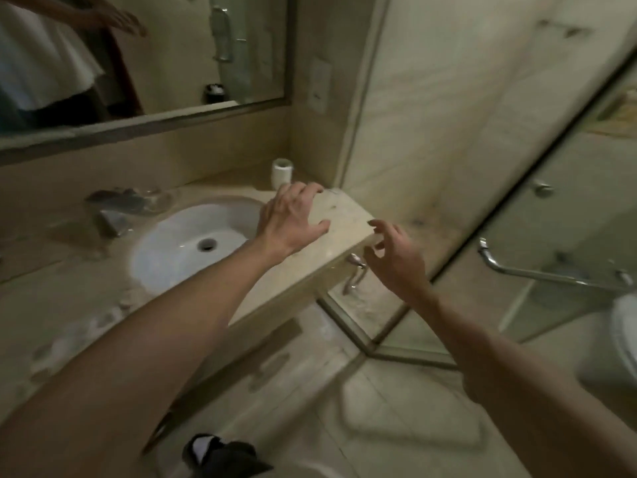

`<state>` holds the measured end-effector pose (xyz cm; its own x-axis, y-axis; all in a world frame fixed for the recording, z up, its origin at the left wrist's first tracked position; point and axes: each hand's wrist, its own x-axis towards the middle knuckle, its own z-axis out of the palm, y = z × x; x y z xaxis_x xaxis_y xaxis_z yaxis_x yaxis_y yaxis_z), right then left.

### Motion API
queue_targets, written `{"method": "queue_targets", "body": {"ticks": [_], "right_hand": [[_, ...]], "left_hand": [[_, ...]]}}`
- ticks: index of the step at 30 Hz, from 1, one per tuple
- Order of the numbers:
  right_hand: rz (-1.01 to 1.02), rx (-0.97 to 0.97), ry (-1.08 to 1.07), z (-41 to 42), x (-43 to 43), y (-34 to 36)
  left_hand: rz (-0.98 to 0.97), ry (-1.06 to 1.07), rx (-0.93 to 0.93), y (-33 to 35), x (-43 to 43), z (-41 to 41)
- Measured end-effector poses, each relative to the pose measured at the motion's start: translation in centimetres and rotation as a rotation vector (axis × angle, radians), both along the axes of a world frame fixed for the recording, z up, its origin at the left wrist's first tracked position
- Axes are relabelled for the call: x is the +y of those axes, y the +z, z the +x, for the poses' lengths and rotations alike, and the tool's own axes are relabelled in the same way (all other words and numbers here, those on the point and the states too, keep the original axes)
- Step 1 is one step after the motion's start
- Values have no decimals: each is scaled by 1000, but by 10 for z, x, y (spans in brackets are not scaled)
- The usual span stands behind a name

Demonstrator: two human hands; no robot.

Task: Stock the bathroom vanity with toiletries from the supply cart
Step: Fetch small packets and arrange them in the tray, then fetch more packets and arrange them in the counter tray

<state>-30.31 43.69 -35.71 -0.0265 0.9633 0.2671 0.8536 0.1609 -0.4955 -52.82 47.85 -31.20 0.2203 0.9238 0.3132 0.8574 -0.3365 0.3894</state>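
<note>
The beige marble vanity counter (pixel 348 219) runs from the left to a corner beside the shower wall. A white roll of toilet paper (pixel 282 171) stands upright at its back right corner. My left hand (pixel 293 219) hovers open over the counter's right end, just in front of the roll, fingers spread and empty. My right hand (pixel 393 257) is open too, fingers curled, in the air just off the counter's right front corner. Neither hand holds anything. No supply cart is in view.
A white oval sink (pixel 172 250) is set in the counter, with a chrome tap (pixel 115 215) and a glass dish (pixel 155 198) behind it. A mirror (pixel 138 56) hangs above. A glass shower door (pixel 517 236) with a chrome handle (pixel 551 274) stands right, a white toilet (pixel 624 336) at the edge.
</note>
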Motion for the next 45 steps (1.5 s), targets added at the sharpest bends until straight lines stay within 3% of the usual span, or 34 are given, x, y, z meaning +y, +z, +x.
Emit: {"method": "queue_targets", "body": {"ticks": [11,18,27,35,45], "right_hand": [[-7,-39,-680,263,-198,50],[-46,-40,-1126,368,-351,68],[-115,-19,-1613,447,-528,93],[10,-16,-2003,512,-669,138],[86,73,-2343,491,-823,132]], "left_hand": [[-13,-604,74,29,-90,311],[129,-985,94,50,-183,487],[202,-1396,59,76,-332,668],[274,-1691,-12,116,-472,809],[345,-2079,-54,113,-659,873]]}}
